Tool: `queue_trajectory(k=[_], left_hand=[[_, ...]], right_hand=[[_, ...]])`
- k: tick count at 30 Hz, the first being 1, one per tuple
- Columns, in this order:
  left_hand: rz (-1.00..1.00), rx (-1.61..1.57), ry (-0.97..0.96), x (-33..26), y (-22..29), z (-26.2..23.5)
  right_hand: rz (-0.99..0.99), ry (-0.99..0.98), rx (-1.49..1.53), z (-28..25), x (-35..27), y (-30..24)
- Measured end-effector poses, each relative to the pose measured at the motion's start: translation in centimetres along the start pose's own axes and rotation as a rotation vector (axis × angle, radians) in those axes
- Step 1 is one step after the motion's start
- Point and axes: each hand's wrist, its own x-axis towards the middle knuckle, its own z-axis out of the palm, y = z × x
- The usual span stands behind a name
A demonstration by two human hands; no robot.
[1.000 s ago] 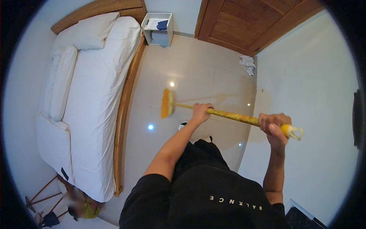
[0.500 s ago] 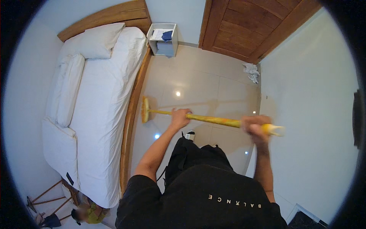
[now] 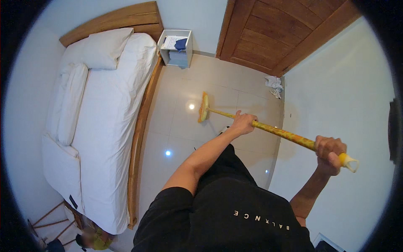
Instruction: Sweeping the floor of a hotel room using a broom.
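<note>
A long-handled broom [image 3: 283, 133] with a yellow patterned handle slants across the view, held in both hands. My left hand [image 3: 244, 124] wraps round the lower part of the handle. Higher up, close to the yellow end cap with its pale hanging loop, my right hand [image 3: 331, 153] is closed on the handle. The broom head, yellow with orange bristles, is over the tiled floor [image 3: 176, 130], between the bed and the right wall. Whether its bristles touch the tiles I cannot tell.
A wooden bed [image 3: 142, 117] with white bedding runs along the left. Beside its headboard stands a white nightstand [image 3: 161, 40]. White crumpled cloths or papers [image 3: 275, 86] lie by the right wall, near a wooden door [image 3: 268, 35]. A person [image 3: 100, 240] is at the lower left.
The broom head has moved right, away from the bed frame, across the floor. Both my hands have shifted right with the handle, the right one also lower.
</note>
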Motion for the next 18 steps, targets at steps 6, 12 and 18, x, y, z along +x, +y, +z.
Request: queue_trajectory(k=[6, 12, 18], left_hand=[[-0.262, 0.205, -0.020, 0.3, -7.4, -6.1], [-0.625, 0.283, -0.099, -1.7, -15.5, -8.1], [-0.349, 0.119, 0.111, 12.0, -12.3, -4.2]], right_hand=[[0.259, 0.076, -0.097, -2.6, 5.9, 8.1], [0.388, -0.365, 0.037, 0.0, 9.0, 17.2], [0.367, -0.167, -0.081, -6.8, 15.3, 13.4]])
